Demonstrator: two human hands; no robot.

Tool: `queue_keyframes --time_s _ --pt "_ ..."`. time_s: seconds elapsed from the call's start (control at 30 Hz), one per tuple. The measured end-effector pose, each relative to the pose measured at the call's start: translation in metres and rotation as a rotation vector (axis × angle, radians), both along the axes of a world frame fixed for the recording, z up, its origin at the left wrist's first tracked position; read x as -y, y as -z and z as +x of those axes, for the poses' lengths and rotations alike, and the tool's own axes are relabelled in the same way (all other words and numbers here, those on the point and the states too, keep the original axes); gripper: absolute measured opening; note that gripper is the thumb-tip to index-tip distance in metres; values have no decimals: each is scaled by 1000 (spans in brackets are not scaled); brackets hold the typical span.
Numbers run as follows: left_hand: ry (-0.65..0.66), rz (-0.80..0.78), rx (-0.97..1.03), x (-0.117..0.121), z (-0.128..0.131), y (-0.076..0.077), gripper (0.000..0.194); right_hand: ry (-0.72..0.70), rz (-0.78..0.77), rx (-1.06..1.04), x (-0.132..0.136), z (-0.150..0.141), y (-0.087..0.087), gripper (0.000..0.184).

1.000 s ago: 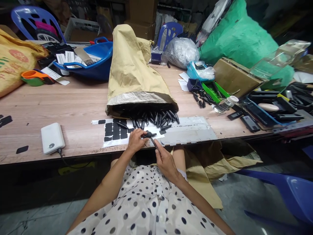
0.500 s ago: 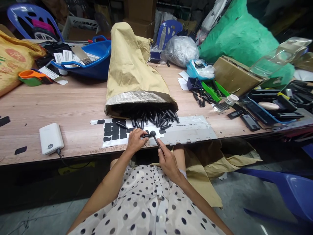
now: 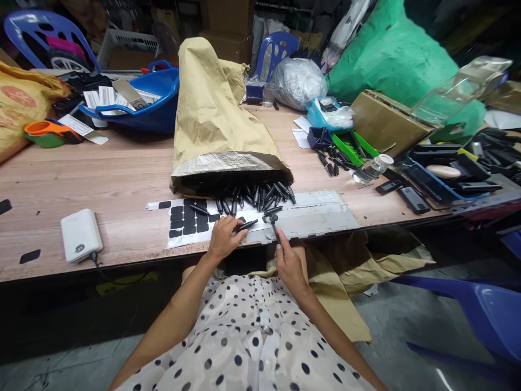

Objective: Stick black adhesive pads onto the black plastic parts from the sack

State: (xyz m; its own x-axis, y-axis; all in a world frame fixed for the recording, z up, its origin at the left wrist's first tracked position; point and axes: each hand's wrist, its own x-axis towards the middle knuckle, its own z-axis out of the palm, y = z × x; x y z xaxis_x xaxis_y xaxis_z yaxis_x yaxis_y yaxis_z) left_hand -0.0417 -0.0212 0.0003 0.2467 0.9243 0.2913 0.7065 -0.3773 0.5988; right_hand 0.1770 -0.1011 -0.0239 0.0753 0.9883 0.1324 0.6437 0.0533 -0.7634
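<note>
Near the table's front edge, my left hand (image 3: 222, 239) is closed on a slim black pen-shaped piece (image 3: 249, 224), whose far end points right. My right hand (image 3: 290, 266) grips the handle of a small hammer (image 3: 272, 218). The hammer's head is over the grey board (image 3: 321, 214), to the right of the piece and apart from it. Several similar black pieces (image 3: 260, 195) spill from the mouth of a tan paper sack (image 3: 220, 114) just beyond my hands. Left of them, a white sheet with black rounded stickers (image 3: 189, 217) lies flat.
A white power bank (image 3: 81, 236) with a cable lies at the left. Behind it stands a blue basin (image 3: 163, 108) holding small boxes. To the right are a green tray (image 3: 354, 149), a clear jar (image 3: 371, 169) and a cardboard box (image 3: 393, 122). A blue chair (image 3: 480, 309) stands at lower right.
The hammer has moved right, away from the black piece, with my right hand. In my left hand the piece now shows more of its length and tilts up to the right.
</note>
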Motion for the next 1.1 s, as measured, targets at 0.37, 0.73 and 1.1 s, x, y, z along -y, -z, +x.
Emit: queue_keyframes --time_s 0.37,0.73,1.1 --pt "232 -233 -189 76 4 21 19 42 -37 -32 1 -5 1 55" --pt "-74 -40 10 38 -11 -21 26 35 1 -32 0 -5 3 54" --pt "-523 -142 -314 -22 -70 -31 35 20 -3 -23 0 -5 11 58"
